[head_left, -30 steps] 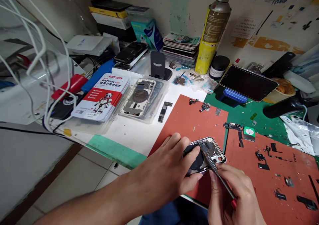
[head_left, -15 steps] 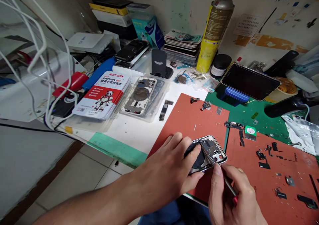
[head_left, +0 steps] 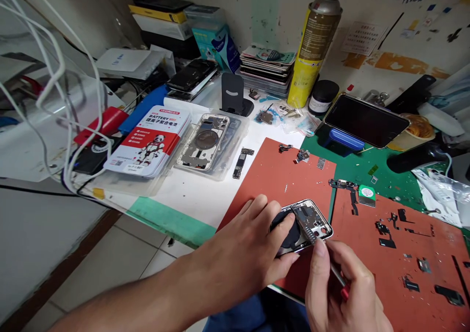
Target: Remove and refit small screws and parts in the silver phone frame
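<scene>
My left hand (head_left: 259,239) grips the left part of an open phone housing (head_left: 316,218), its fingers over a round black pad (head_left: 288,231) and its thumb at the near edge. The housing lies slanted over an orange-red mat (head_left: 273,175). My right hand (head_left: 341,283) is closed around a slim tool with a ridged metal shaft (head_left: 311,235) and a red end (head_left: 345,293). The tool's tip reaches inside the housing, beside the black pad; the exact contact point is too small to make out.
Small phone parts (head_left: 382,228) lie scattered on the right mat. A second phone housing (head_left: 205,141) rests on a plastic tray, left of a logic board (head_left: 242,163). Farther back are a battery box (head_left: 150,141), a yellow spray can (head_left: 312,53) and a propped phone (head_left: 367,119).
The view has shifted slightly. Both hands keep their hold, and the tool in my right hand has moved only a little against the housing.
</scene>
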Action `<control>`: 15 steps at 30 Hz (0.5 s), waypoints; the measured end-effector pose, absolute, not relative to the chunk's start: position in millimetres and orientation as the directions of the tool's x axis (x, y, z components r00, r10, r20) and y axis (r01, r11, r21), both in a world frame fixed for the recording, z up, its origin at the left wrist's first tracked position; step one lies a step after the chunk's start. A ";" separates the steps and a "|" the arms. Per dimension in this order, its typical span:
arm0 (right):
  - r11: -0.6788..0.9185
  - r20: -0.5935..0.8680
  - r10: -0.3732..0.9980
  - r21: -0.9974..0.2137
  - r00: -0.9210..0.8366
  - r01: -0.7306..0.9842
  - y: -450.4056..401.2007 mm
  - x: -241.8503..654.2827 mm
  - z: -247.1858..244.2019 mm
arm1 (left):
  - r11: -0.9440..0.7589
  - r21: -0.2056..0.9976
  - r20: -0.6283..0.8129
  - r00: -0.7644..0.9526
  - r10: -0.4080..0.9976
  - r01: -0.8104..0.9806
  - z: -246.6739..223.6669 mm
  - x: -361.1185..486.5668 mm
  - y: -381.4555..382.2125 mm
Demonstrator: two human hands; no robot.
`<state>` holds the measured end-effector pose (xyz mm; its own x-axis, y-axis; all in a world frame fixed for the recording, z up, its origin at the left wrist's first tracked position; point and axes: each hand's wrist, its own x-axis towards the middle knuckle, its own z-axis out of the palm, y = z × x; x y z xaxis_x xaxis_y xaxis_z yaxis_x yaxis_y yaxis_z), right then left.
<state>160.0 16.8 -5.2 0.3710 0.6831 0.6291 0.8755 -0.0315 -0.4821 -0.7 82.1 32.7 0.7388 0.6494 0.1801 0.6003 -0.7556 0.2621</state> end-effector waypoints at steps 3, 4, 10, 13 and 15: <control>-0.018 0.623 0.698 -0.476 0.352 0.879 16.9 160.3 -4.6 | -0.752 0.271 0.169 0.739 0.652 0.601 32.9 -0.1 82.0; -0.016 0.618 0.705 -0.477 0.348 0.879 17.1 160.4 -4.2 | -0.750 0.272 0.167 0.738 0.654 0.603 33.1 0.0 82.0; 0.025 0.612 0.726 -0.481 0.315 0.876 21.3 160.9 2.0 | -0.757 0.280 0.189 0.739 0.646 0.590 34.0 -0.8 82.6; 0.035 0.605 0.742 -0.465 0.288 0.884 22.0 160.3 2.4 | -0.733 0.304 0.163 0.725 0.669 0.608 33.8 -1.1 82.2; -0.018 0.630 0.698 -0.461 0.341 0.887 21.5 159.4 1.1 | -0.732 0.311 0.163 0.725 0.669 0.606 33.8 -1.2 81.9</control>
